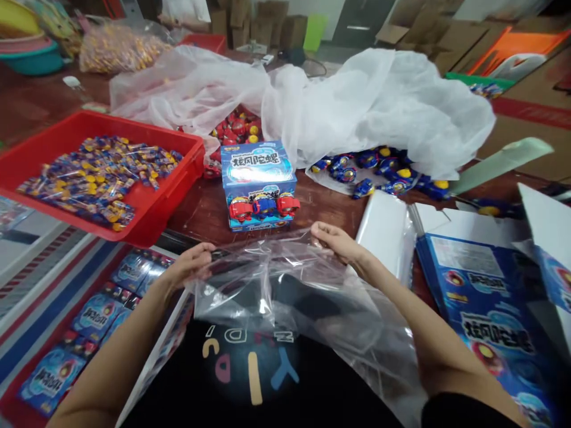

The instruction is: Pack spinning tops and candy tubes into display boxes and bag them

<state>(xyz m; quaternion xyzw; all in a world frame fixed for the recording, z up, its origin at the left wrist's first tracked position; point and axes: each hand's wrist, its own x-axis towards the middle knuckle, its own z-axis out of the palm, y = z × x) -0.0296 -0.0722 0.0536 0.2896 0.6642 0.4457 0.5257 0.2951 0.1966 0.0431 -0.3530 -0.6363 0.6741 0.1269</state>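
A large clear plastic bag [303, 261] is stretched across the front of my body, its upper edge between my two hands. My left hand [194, 261] pinches it near the left corner, and my right hand [332, 238] grips the edge on the right. Just beyond the bag, a blue box [259, 163] with white lettering stands on the table. Three toys, red, blue and red, sit along its front. Neither hand touches the box. The lower part of the bag hangs over my black shirt.
A red tray [178, 172] of small wrapped pieces is at left, above a striped bag [53, 297] of packed blue boxes. White sacks [375, 101] spill blue toys [379, 169] and red toys [236, 126]. Flattened blue cartons [482, 297] lie at right.
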